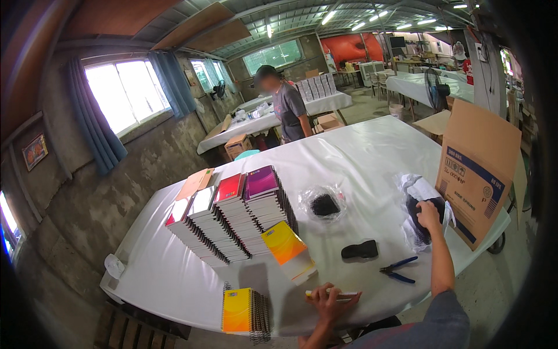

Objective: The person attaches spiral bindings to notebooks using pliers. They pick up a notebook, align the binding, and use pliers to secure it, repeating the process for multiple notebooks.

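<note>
Near the front edge of the table, my left hand (326, 305) is closed on a thin notebook (347, 295), seen almost edge-on with yellow and white showing. My right hand (429, 215) reaches to the right, its fingers bent into black binding coils (419, 232) in an opened clear plastic bag (419, 187); what its fingertips grip is hidden. Between my hands lie blue-handled cutting pliers (400, 271) and a black, sole-shaped object (359, 250). A yellow-orange notebook (287, 247) lies left of them. A stack of yellow spiral notebooks (238, 310) stands at the near edge.
Tall stacks of spiral notebooks with purple (261, 181) and red (229, 187) covers stand at the left. Another plastic bag (323, 203) with black contents lies mid-table. A tall open cardboard box (479, 174) rises at the right edge. A person (285, 107) stands beyond the table.
</note>
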Motion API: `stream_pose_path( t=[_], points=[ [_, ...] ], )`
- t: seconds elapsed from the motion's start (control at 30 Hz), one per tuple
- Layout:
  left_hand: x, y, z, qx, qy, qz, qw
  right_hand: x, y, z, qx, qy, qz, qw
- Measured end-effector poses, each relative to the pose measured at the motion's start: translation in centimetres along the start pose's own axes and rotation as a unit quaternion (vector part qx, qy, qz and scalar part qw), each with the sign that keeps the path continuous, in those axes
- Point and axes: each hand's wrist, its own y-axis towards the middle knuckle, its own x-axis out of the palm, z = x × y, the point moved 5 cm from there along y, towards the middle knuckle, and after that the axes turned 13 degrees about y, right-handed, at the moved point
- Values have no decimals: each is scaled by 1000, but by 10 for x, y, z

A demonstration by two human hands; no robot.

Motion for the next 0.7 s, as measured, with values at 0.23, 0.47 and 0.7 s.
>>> stream_pose_path(
  t=[0.23, 0.47, 0.7],
  points=[
    [6, 6, 1, 7, -25, -35, 999, -28, -7, -28, -70, -28, 43, 996],
    [6, 5, -1, 2, -30, -19, 999, 12, -115, -132, -241, 151, -207, 936],
    [7, 2, 1, 27, -5, -48, 998, 69, -198, -145, -296, 229, -319, 871]
  ],
)
